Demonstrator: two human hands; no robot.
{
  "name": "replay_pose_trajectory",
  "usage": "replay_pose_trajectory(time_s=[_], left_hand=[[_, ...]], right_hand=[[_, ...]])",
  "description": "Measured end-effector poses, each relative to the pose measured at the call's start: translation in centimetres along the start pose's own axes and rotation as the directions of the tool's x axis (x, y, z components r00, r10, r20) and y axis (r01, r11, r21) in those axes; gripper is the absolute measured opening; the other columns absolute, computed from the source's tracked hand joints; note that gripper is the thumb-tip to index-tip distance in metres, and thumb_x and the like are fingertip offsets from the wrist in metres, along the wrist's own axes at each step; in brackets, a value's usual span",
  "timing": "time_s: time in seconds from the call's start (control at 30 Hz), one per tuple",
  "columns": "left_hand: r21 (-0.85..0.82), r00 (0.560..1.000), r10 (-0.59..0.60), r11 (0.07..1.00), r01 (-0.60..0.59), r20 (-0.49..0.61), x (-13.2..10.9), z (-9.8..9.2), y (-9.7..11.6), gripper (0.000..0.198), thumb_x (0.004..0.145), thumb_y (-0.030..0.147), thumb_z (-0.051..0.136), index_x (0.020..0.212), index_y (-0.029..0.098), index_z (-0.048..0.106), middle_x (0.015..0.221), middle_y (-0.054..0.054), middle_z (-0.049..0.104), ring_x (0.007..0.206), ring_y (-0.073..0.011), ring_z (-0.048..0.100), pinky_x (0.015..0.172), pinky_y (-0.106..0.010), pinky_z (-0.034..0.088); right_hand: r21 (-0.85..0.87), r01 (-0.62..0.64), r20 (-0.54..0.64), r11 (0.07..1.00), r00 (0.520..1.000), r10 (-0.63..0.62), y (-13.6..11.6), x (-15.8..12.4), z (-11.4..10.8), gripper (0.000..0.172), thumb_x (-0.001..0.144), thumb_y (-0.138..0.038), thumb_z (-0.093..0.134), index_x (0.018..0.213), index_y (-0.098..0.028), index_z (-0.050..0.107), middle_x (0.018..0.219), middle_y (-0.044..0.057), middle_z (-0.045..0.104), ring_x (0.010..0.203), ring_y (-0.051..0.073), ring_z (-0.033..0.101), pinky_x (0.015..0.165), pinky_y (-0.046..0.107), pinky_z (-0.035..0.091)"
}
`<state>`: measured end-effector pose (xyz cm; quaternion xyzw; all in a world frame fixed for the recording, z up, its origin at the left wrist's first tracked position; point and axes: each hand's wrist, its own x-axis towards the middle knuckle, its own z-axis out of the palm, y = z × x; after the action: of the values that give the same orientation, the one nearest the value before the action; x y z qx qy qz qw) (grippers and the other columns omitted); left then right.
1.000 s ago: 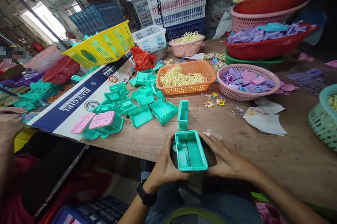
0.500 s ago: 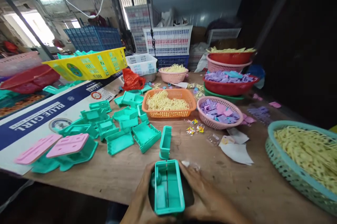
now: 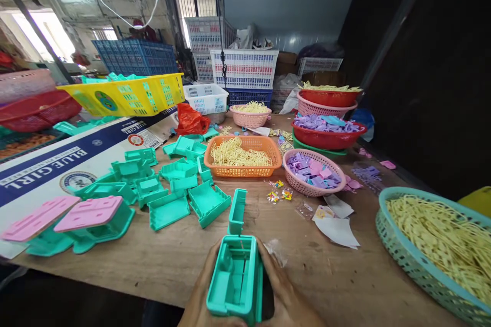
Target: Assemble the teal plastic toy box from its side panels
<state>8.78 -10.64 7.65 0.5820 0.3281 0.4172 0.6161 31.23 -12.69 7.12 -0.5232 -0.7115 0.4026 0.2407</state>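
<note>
A teal plastic box-shaped casing (image 3: 235, 278), open at the top with moulded parts inside, is held between both hands at the table's near edge. My left hand (image 3: 201, 286) is wrapped along its left side. On the opposite side my right hand (image 3: 282, 286) grips it, the fingers running forward past its far corner. Just beyond the casing lies a narrow teal piece (image 3: 238, 212). Further left are several loose teal shells (image 3: 169, 209) in a pile. Two teal pieces with pink tops (image 3: 90, 213) sit at the left edge.
An orange basket (image 3: 242, 171) of pale yellow strips stands mid-table, beside a pink basket (image 3: 312, 190) of purple parts. A teal basket (image 3: 399, 245) of yellow strips is at right. White paper scraps (image 3: 337, 230) and small colourful bits (image 3: 280, 194) lie between. Behind are stacked crates (image 3: 245, 66).
The casing has tilted between my hands, so its outer right wall now shows. It has shifted slightly left in view. Both hands still hold it.
</note>
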Motion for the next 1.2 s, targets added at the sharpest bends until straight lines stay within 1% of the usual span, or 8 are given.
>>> replay_pose_trajectory(time_s=[0.13,0.23,0.33,0.43,0.63,0.83,1.07,1.2], left_hand=[[-0.114,0.999,-0.043,0.993,0.041,-0.011,0.5,1.6,2.8,0.130,0.045,0.070,0.097,0.152,0.022,0.043,0.147,-0.016,0.059,0.139,-0.0427,0.052,0.119,-0.051,0.044],[-0.173,0.999,-0.046,0.984,0.049,0.025,0.9,2.2,4.8,0.132,0.044,0.059,0.102,0.155,0.023,0.041,0.154,-0.016,0.052,0.143,-0.0406,0.048,0.123,-0.052,0.040],[-0.212,0.997,-0.032,0.976,0.046,0.066,1.1,2.2,5.7,0.130,0.043,0.047,0.105,0.154,0.023,0.042,0.162,-0.016,0.042,0.146,-0.0403,0.044,0.126,-0.054,0.036],[-0.242,0.995,-0.033,0.969,0.055,0.091,1.0,2.0,5.8,0.131,0.043,0.038,0.106,0.155,0.022,0.040,0.158,-0.017,0.047,0.146,-0.0403,0.045,0.125,-0.056,0.036],[-0.298,0.996,-0.017,0.953,0.044,0.093,1.1,1.9,5.7,0.118,0.049,0.041,0.104,0.150,0.023,0.045,0.149,-0.015,0.056,0.144,-0.0389,0.048,0.123,-0.054,0.038],[-0.336,0.994,-0.018,0.940,0.053,0.108,1.1,1.7,6.2,0.109,0.049,0.046,0.104,0.143,0.023,0.052,0.146,-0.014,0.060,0.140,-0.0370,0.053,0.117,-0.048,0.044],[-0.256,0.996,-0.033,0.965,0.053,0.085,1.1,1.4,6.4,0.117,0.043,0.051,0.104,0.143,0.020,0.052,0.146,-0.016,0.060,0.140,-0.0390,0.052,0.118,-0.051,0.044],[-0.264,0.995,-0.005,0.964,0.030,0.097,1.1,1.4,6.2,0.113,0.047,0.050,0.103,0.144,0.022,0.052,0.148,-0.015,0.059,0.141,-0.0379,0.051,0.118,-0.050,0.043]], right_hand=[[0.117,-0.002,-0.083,0.993,0.996,0.012,-2.3,-1.0,-0.8,0.145,0.057,-0.068,0.088,0.167,-0.017,0.008,0.169,0.023,0.026,0.155,0.043,0.026,0.124,0.063,0.030],[0.092,0.044,-0.219,0.995,0.975,-0.023,-3.2,-1.1,-1.1,0.133,0.066,-0.073,0.080,0.166,-0.017,0.012,0.164,0.024,0.037,0.150,0.042,0.038,0.120,0.061,0.039],[0.045,0.060,-0.290,0.997,0.956,-0.044,-3.2,-1.0,-1.1,0.130,0.065,-0.078,0.078,0.164,-0.018,0.018,0.162,0.025,0.040,0.147,0.043,0.043,0.116,0.061,0.044],[0.005,0.053,-0.281,0.999,0.959,-0.050,-3.4,-1.1,-1.3,0.129,0.066,-0.081,0.075,0.164,-0.017,0.019,0.162,0.025,0.039,0.146,0.043,0.043,0.114,0.062,0.046],[-0.074,0.077,-0.265,0.994,0.960,-0.094,-4.0,-1.2,-2.5,0.128,0.067,-0.077,0.077,0.165,-0.019,0.019,0.159,0.024,0.044,0.143,0.044,0.046,0.112,0.061,0.048],[-0.014,0.082,-0.188,0.997,0.979,-0.083,-3.4,-1.0,-3.7,0.127,0.064,-0.076,0.079,0.164,-0.019,0.024,0.160,0.023,0.042,0.146,0.047,0.042,0.116,0.066,0.042],[0.005,0.069,-0.185,0.998,0.980,-0.067,-3.7,-1.0,-3.7,0.124,0.062,-0.072,0.082,0.163,-0.021,0.029,0.160,0.021,0.044,0.145,0.047,0.044,0.117,0.068,0.040],[0.033,0.085,-0.174,0.996,0.982,-0.078,-3.7,-1.0,-3.4,0.121,0.064,-0.066,0.085,0.162,-0.023,0.029,0.161,0.019,0.045,0.146,0.044,0.044,0.118,0.063,0.042]])
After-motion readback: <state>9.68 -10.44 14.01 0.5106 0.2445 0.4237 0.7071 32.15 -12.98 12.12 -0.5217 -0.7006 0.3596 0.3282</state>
